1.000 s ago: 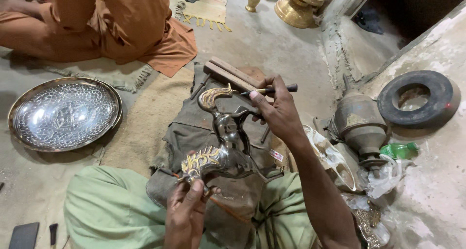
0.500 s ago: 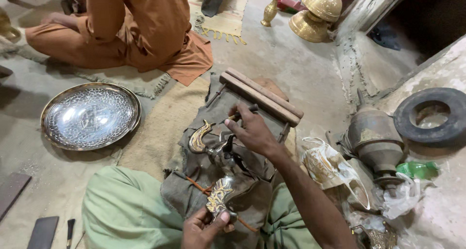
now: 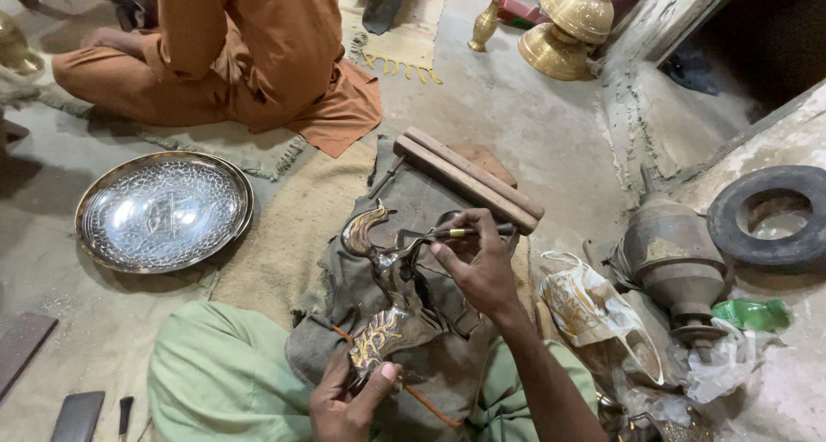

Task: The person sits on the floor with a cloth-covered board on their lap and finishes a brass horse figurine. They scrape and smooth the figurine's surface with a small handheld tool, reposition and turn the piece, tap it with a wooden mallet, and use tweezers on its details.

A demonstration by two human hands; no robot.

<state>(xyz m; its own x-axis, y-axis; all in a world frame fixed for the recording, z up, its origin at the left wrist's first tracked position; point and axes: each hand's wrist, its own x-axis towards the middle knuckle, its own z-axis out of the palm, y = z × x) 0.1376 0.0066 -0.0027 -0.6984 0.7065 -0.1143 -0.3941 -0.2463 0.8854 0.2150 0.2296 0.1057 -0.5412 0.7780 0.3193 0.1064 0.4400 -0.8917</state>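
Your left hand [image 3: 344, 399] closes around the lower end of a curved metal ornament [image 3: 387, 309], thumb pressed flat against its gilded leaf-patterned part, and steadies it on the grey cloth [image 3: 430, 192] spread over your lap. The ornament runs up and away from you, ending in a hooked, brass-edged tip near the middle of the cloth. Your right hand [image 3: 477, 265] pinches a slim pointed tool [image 3: 456, 232] between thumb and fingers, fully closed on it, with the tool lying almost level and its fine end meeting the ornament just below the hooked tip. Your green-trousered knees frame the cloth on both sides.

Just beyond your right hand, two wooden bars [image 3: 469, 182] lie side by side across the far corner of the cloth. To your left, on the floor, an embossed silver-coloured round tray [image 3: 163, 211] rests apart from the cloth. Behind it a person in orange clothing [image 3: 232, 55] sits cross-legged on a mat. To your right stand a dull metal vessel [image 3: 671, 257] and a crumpled plastic bag [image 3: 594, 309], with a green plastic bottle [image 3: 753, 313] lying beside the vessel's foot and a black rubber ring [image 3: 766, 216] on the raised ledge. Polished brass vessels [image 3: 572, 24] stand at the far edge of the floor.
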